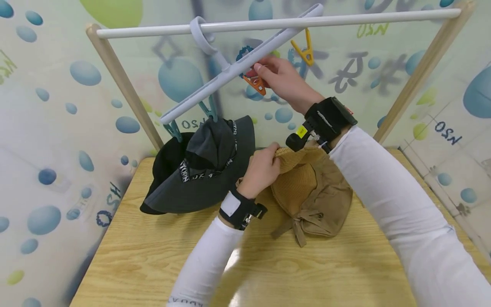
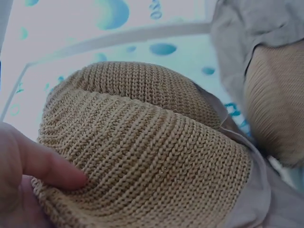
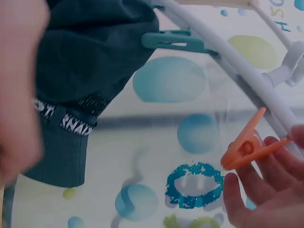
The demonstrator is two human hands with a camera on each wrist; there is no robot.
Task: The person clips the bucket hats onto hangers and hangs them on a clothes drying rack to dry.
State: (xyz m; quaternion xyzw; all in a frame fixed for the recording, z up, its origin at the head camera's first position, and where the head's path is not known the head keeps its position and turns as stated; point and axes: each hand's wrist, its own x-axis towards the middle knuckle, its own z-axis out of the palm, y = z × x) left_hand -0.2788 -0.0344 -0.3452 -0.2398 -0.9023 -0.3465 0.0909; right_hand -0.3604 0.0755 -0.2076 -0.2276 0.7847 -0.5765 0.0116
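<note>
My left hand (image 1: 261,170) pinches the edge of a tan knitted sun hat (image 1: 294,187) between thumb and fingers; in the left wrist view the ribbed knit (image 2: 152,142) fills the middle. The hat has a brown cloth part and a tied bow (image 1: 303,219) hanging over the table. Up at the hanger, my right hand (image 1: 285,79) holds an orange clip (image 3: 244,149) with thumb and fingers. A pale plastic hanger (image 1: 234,70) hooks over a white rod and tilts down to the left. From its low end hangs a dark grey bucket hat (image 1: 215,170), gripped by teal clips (image 1: 209,108).
The white rod (image 1: 364,18) runs between wooden posts (image 1: 124,87). A yellow clip (image 1: 305,50) dangles near the hanger's raised end. Below stands a wood-grain table (image 1: 326,273), and a wall (image 1: 34,128) with blue and green spots rises behind.
</note>
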